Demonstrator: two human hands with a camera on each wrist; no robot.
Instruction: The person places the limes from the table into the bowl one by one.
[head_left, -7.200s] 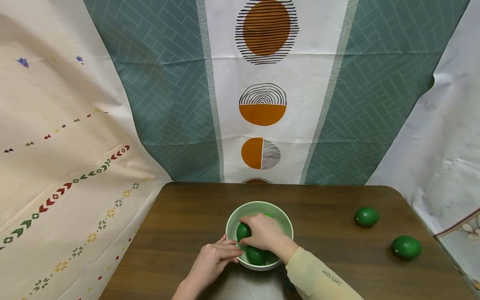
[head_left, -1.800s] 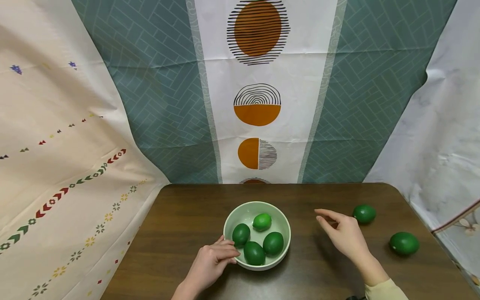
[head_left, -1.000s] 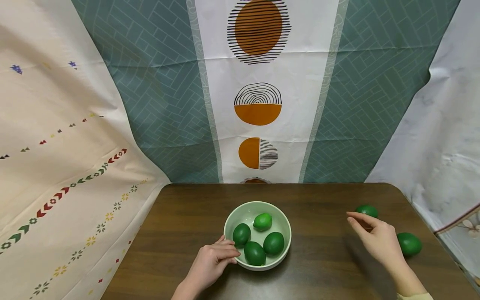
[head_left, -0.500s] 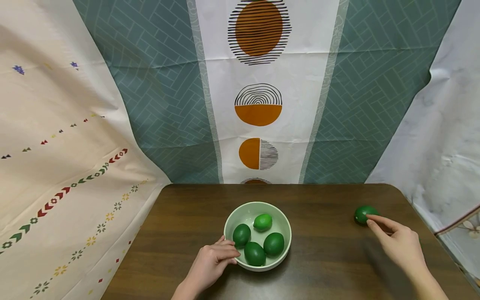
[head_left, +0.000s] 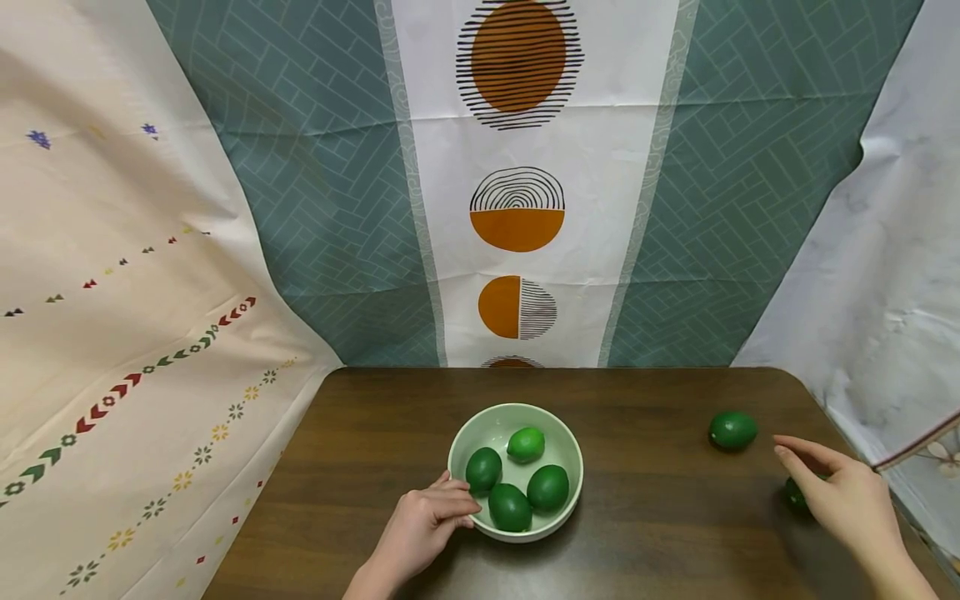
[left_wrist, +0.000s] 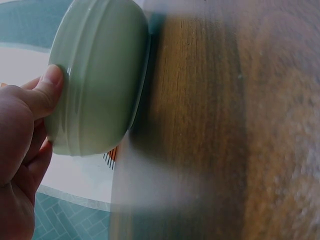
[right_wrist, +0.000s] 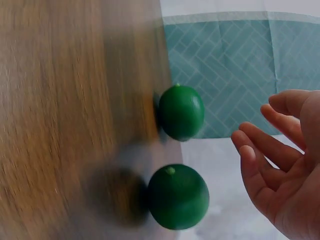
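Observation:
A pale green bowl (head_left: 491, 428) stands on the table, holding several limes: a bright one (head_left: 526, 445) at the back and darker ones, among them the front lime (head_left: 509, 507). My left hand (head_left: 426, 523) pinches the bowl's left rim; in the left wrist view the thumb (left_wrist: 51, 82) presses its outer wall. My right hand (head_left: 843, 500) hovers over a dark green lime (head_left: 794, 495) at the right, hiding most of it. In the right wrist view, that hand's loosely bent fingers hold nothing and are apart from the nearer lime (right_wrist: 178, 197).
Another dark green lime (head_left: 732, 430) lies farther back on the right side of the brown wooden table (head_left: 637, 500). Patterned cloth (head_left: 360, 208) hangs behind the table, with more cloth at the left and right sides.
The right hand let go of a lime in the bowl, came out and moved right across the table, past the back lime to the nearer one. The left hand keeps its grip on the bowl.

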